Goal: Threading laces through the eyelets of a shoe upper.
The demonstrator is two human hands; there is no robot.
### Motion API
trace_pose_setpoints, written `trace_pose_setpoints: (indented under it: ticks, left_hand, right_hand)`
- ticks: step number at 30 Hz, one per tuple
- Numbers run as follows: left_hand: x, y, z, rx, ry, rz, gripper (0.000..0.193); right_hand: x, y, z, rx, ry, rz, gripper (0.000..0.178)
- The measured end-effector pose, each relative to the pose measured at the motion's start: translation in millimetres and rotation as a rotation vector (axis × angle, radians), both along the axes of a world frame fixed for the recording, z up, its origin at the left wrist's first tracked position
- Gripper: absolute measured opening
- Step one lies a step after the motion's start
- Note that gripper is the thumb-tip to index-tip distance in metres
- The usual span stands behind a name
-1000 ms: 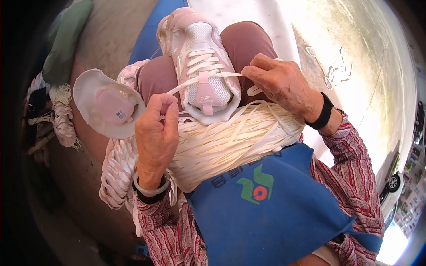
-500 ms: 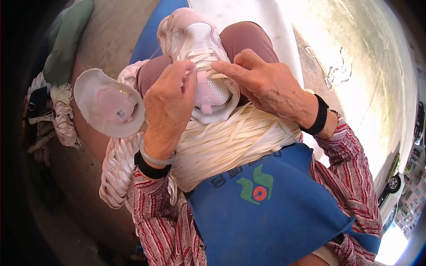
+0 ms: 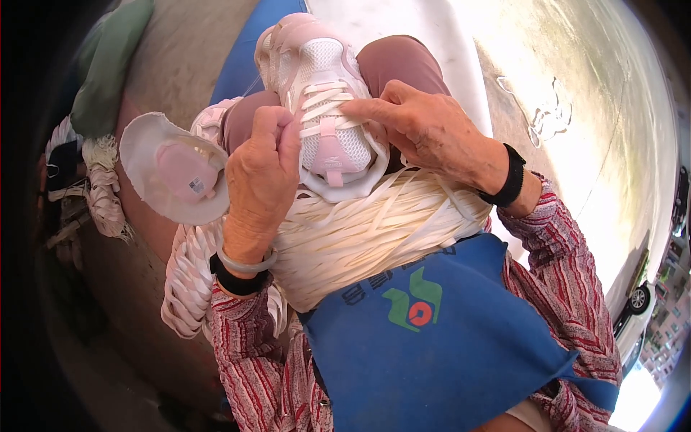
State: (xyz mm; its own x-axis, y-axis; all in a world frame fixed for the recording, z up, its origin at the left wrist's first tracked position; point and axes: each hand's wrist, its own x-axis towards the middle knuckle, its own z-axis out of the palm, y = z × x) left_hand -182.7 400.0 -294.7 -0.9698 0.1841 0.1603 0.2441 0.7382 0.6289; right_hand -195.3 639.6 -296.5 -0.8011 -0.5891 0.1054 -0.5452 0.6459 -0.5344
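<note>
A pink and white shoe upper (image 3: 337, 68) lies between my knees, its tongue and pink pull tab toward me. Flat cream laces (image 3: 325, 101) cross its front in several rows. My left hand (image 3: 260, 169) is closed in a pinch at the upper's left edge, at the end of a lace strand drawn out to that side. My right hand (image 3: 439, 137) grips the right eyelet edge, index finger along the lacing; its other fingertips are partly hidden. Below the upper, a thick bundle of loose cream laces (image 3: 374, 237) lies across my lap.
Another pale upper (image 3: 173, 169) rests at my left, above a bunch of white laces (image 3: 191, 281). A blue apron (image 3: 446, 345) covers my lap. Green cloth (image 3: 115, 72) hangs at the far left. A loose lace loop (image 3: 551, 119) lies on the floor at right.
My left hand has moved left and slightly down, away from the middle of the lacing, drawing a lace strand outward. The right hand has shifted only slightly, still at the eyelets.
</note>
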Motion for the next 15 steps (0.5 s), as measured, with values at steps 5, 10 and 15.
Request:
trace_pose_setpoints:
  ticks: [5, 10, 15]
  left_hand:
    - [12, -33, 4, 0.156, -0.255, 0.054, 0.014]
    - [30, -78, 15, 0.297, -0.394, 0.086, 0.014]
    - [49, -131, 38, 0.498, -0.124, 0.46, 0.017]
  right_hand:
    - [-2, 25, 4, -0.089, 0.101, -0.061, 0.03]
    - [0, 46, 8, 0.034, 0.015, -0.046, 0.02]
    - [0, 67, 1, 0.166, -0.195, -0.027, 0.023]
